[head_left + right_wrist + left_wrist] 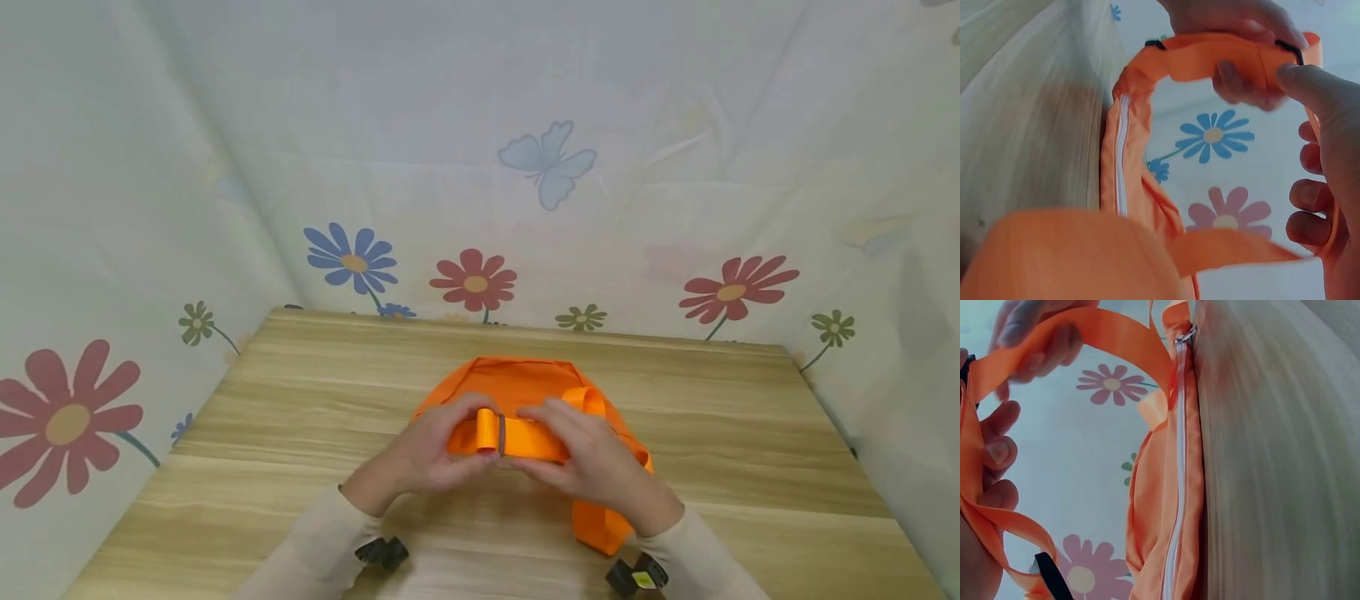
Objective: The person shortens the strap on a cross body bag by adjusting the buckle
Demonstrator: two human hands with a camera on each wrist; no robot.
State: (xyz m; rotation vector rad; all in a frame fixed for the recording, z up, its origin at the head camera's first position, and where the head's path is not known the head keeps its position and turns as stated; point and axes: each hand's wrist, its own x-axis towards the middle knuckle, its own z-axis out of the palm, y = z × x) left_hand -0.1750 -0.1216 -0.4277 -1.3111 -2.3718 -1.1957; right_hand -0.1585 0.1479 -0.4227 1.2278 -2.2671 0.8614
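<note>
An orange fabric bag [521, 375] with a white zipper [1179, 487] rests on the table. Above its near side, both hands hold its orange strap [534, 440]. My left hand [431, 454] grips the strap's folded loop beside a dark slider buckle [502, 435], thumb and fingers on either side. From the other side, my right hand [596, 458] pinches the strap just right of that slider, and its fingers curl round the webbing in the right wrist view. A second dark piece [1155, 44] sits on the strap near the bag's end. The palms are partly hidden.
The wood-grain table [337, 383] extends around the bag. White cloth walls [420, 100] printed with flowers and a butterfly stand behind and at both sides. A loose strap length [600, 527] hangs near the right wrist. Black devices [382, 552] are worn at both wrists.
</note>
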